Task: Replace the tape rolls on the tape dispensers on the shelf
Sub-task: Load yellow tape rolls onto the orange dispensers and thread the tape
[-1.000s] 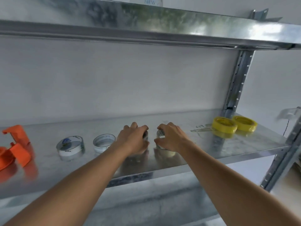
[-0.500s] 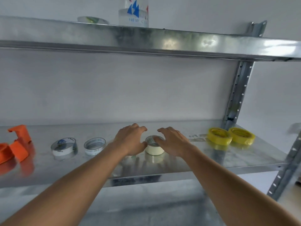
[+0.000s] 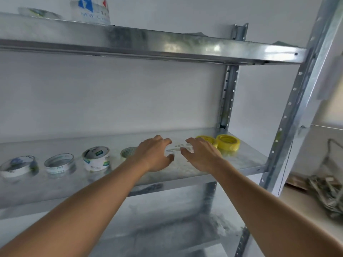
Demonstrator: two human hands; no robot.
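The metal shelf (image 3: 232, 164) ran across the view at chest height, with an upper shelf (image 3: 167, 45) above it and a perforated upright post (image 3: 293, 112) at its right end. Both bare forearms reached up from the bottom corners and converged over the middle of the shelf. The left hand (image 3: 155, 154) hovered palm down, fingers loosely spread and slightly arched, thumb pointing right; it gripped nothing. The right hand (image 3: 201, 154) mirrored it just beside, fingers spread and relaxed, also holding nothing. Between the two sets of fingertips lay a small patch of clear tape or printed marks (image 3: 177, 147) on the shelf; too blurred to tell which.

The tape rolls stood in a row on the shelf. A white roll with green print (image 3: 96, 159) stood upright left of the left forearm. Further left came a clear roll (image 3: 60, 164), then a clear roll with a blue label (image 3: 19, 166) near the frame's edge. A pale patterned roll (image 3: 128, 152) was partly hidden behind the left wrist. Two yellow rolls (image 3: 228, 142) lay flat, touching each other, just behind the right hand, which covered part of the nearer one.

On the upper shelf stood a white container with blue lettering (image 3: 91, 11). A tangle of cord (image 3: 326, 193) lay on a surface to the right
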